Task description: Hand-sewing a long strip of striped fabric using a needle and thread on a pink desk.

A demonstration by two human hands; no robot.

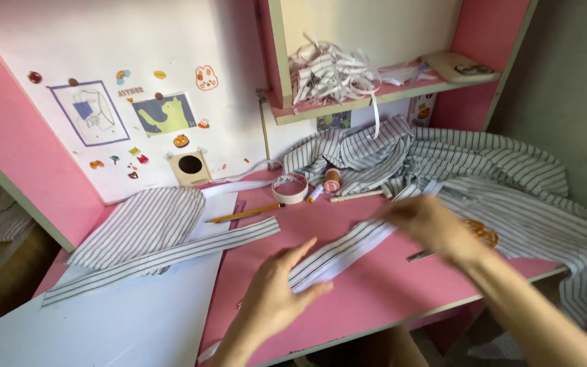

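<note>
Striped fabric strip (338, 253), on pink desk (368, 299) just right of the white paper sheet (123, 312), long axis running from near-left up to far-right: left hand (276, 292) pinches near end, blurred right hand (433, 228) grasps far end.

Striped strip (338, 255) between left hand (276, 295) and right hand (429, 224): thin woven cloth, matt. Desk (375, 292): smooth pink laminate, faint sheen. White sheet (117, 312): matt paper. Pencil (244, 214): painted wood.
</note>
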